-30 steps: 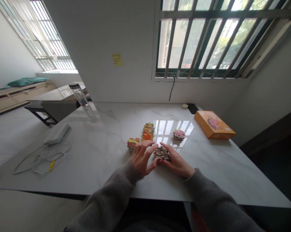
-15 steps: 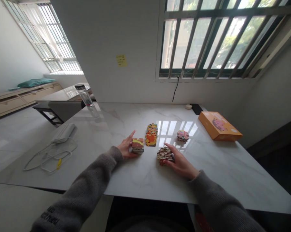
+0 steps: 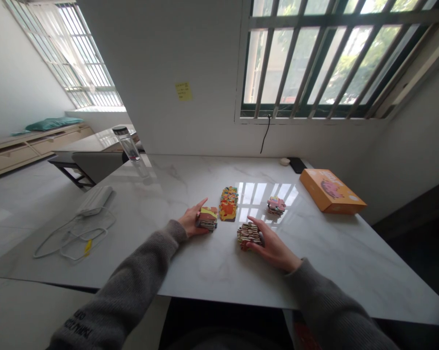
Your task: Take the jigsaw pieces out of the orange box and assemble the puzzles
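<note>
Left hand [image 3: 192,223] clamped on small puzzle-piece stack [image 3: 207,218], fingers wrapping its left side, index pointing away. Stack sits just left of orange puzzle pile [image 3: 228,203] on surface [image 3: 168,233]. Right hand [image 3: 272,245] cups striped puzzle-piece stack [image 3: 249,233] from right, fingers curled against it; this stack nearer person than orange pile.

Left hand [image 3: 192,222] grips puzzle stack [image 3: 207,218], left of the centre stack [image 3: 228,204]. Right hand [image 3: 272,245] holds striped stack [image 3: 249,233], nearer than it. Orange box [image 3: 330,190] far right.
</note>
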Demonstrator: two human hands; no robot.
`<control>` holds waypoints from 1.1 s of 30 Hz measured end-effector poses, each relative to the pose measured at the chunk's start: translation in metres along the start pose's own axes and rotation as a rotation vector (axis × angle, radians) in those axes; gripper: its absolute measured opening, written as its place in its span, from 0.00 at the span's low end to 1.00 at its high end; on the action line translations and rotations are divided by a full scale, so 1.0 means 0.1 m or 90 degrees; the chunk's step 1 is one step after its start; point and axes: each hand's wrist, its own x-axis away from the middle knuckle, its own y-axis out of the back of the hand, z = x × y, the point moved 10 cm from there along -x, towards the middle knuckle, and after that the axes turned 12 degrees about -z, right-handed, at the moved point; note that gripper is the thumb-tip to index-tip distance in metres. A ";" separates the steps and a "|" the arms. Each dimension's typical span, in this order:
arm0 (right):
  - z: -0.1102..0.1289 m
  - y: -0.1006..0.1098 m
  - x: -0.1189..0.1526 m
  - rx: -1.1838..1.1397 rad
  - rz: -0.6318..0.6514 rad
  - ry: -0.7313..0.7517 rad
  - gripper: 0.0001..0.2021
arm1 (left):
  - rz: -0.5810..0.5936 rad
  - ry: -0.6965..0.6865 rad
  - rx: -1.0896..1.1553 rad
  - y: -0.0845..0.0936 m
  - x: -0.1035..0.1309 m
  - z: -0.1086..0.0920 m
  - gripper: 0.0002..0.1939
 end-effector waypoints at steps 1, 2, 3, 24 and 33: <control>0.00 0.00 0.00 0.000 0.001 0.001 0.35 | -0.012 0.007 0.017 0.03 0.00 0.01 0.58; 0.00 0.00 0.00 0.001 0.002 0.002 0.35 | -0.018 0.018 0.031 0.05 0.00 0.04 0.57; 0.00 -0.01 0.00 0.002 0.003 0.004 0.34 | -0.018 0.030 0.039 0.07 0.00 0.06 0.56; -0.02 -0.03 0.01 0.017 0.008 0.008 0.35 | -0.151 -0.160 -0.177 0.92 -0.01 0.07 0.61; -0.02 -0.02 0.01 0.022 0.004 0.012 0.35 | 0.107 -0.166 -0.458 0.60 -0.50 -0.30 0.57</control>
